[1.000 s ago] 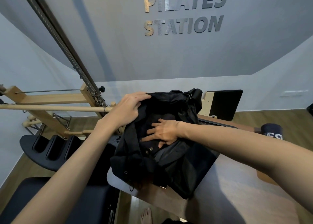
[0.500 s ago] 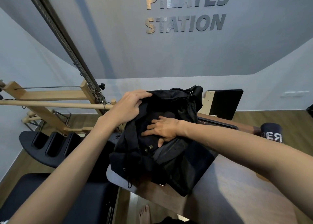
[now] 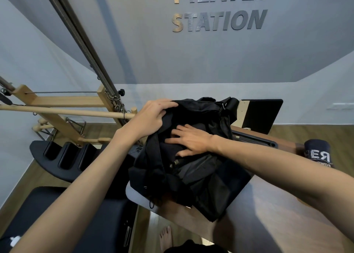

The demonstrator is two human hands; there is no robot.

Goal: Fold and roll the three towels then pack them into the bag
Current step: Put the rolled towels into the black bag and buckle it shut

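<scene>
A black fabric bag (image 3: 210, 187) lies on the near corner of a brown table (image 3: 268, 224), its mouth turned up. My left hand (image 3: 153, 116) grips the bag's far left rim and holds it up. Flat inside the opening, with straight spread fingers, my right hand (image 3: 191, 139) presses down on dark cloth; whether that cloth is a towel is unclear. One rolled dark towel (image 3: 319, 153) with white letters stands on the table's far right side, apart from the bag.
A wooden pilates frame (image 3: 63, 109) with a bar, chains and springs stands at the left. Black padded equipment (image 3: 63, 157) sits below it. A black panel (image 3: 260, 114) rises behind the bag. My bare foot (image 3: 166, 237) shows on the wooden floor.
My right hand has slid a little deeper and farther into the bag. The left hand keeps its grip on the rim. The bag has barely shifted.
</scene>
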